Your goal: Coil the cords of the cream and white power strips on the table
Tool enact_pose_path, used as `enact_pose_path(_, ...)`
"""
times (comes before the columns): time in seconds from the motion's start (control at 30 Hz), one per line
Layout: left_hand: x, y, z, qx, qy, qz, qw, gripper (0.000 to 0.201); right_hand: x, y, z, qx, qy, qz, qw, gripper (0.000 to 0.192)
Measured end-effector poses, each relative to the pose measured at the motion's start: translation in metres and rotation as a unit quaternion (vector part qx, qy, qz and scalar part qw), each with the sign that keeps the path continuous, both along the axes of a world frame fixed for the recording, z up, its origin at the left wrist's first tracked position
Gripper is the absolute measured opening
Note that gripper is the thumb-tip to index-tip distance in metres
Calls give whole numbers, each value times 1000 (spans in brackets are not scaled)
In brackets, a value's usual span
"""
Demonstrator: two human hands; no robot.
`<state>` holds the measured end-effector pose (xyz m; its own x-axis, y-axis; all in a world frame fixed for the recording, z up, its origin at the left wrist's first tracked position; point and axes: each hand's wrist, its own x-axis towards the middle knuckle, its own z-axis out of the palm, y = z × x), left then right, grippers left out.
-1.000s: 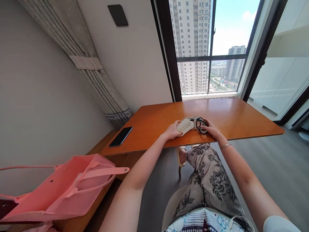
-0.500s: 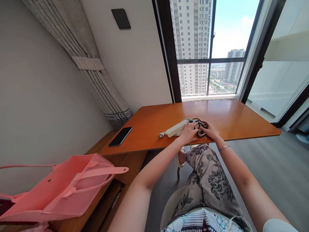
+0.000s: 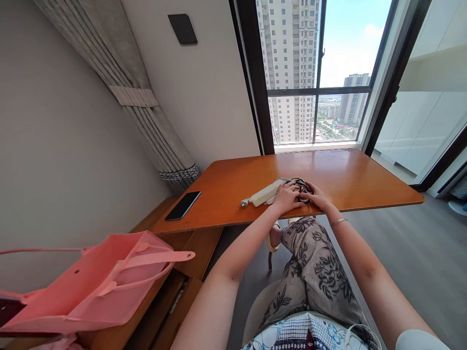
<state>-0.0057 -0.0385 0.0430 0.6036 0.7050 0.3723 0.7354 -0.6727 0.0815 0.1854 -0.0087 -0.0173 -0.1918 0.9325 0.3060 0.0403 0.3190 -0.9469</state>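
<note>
A dark and pale coiled cable point(image 3: 302, 185) lies near the front edge of the wooden table point(image 3: 350, 175). My left hand point(image 3: 287, 197) is closed on the left side of the coil, fingers over the loops. From the other side my right hand point(image 3: 316, 196) grips the coil, its fingertips close to those of the left. Beside my left hand rests a white power strip point(image 3: 267, 193), slanting down to the left. A light plug point(image 3: 244, 202) sits at its lower left end. My hands hide part of the coil and of the strip.
A black phone point(image 3: 183, 205) lies at the table's left end. Lower left, a pink bag point(image 3: 120, 287) stands on a wooden cabinet point(image 3: 182, 311). Behind the table are a window point(image 3: 317, 91) and a tied curtain point(image 3: 146, 116). My legs point(image 3: 310, 262) are under the table's front edge.
My left hand has shifted slightly to the right over the coil, closer to my right hand. The cable loops look more bunched together. The power strip has barely moved.
</note>
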Motion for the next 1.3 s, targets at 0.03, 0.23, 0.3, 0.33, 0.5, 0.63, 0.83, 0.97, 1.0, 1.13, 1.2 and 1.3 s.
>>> enact_pose_path(0.03, 2, -1, 1, 1, -6, 11, 1000, 36, 1, -1, 1, 0, 3, 12, 1000, 75)
enact_pose_path(0.23, 7, -2, 0, 11, -19, 82, 996, 70, 5, -2, 4, 23, -15, 56, 998, 88)
enact_pose_path(0.3, 6, -1, -2, 10, -10, 94, 995, 76, 6, -1, 5, 22, -22, 60, 998, 89)
enact_pose_path(0.33, 5, 0, -2, 9, -4, 96, 995, 76, 7, -1, 5, 17, -22, 62, 998, 88)
enact_pose_path(0.5, 2, 4, -2, 2, 19, 100, 995, 83, 12, -1, 8, -24, -6, 87, 996, 84)
enact_pose_path(0.63, 1, 6, 0, 2, 30, 110, 993, 81, 11, -2, 8, -19, 24, 96, 995, 82)
enact_pose_path(0.83, 2, 5, 0, 16, 26, 123, 992, 80, 6, -1, 3, 2, 18, 62, 998, 83)
enact_pose_path(0.97, 2, 3, -1, 24, 32, 124, 991, 78, 5, 0, 2, 9, 10, 57, 998, 89)
enact_pose_path(1.0, 2, 2, 0, 24, 34, 126, 991, 79, 4, 0, 2, 13, 7, 54, 998, 88)
enact_pose_path(1.13, 6, 2, 3, 21, 57, 154, 986, 91, 4, 2, -1, 38, -26, 17, 999, 79)
enact_pose_path(1.2, 8, 2, 5, 13, 75, 166, 983, 98, 5, 3, -3, 51, -48, -5, 998, 77)
enact_pose_path(1.3, 9, 4, 8, 2, 93, 165, 982, 102, 6, 5, -6, 66, -75, -26, 995, 73)
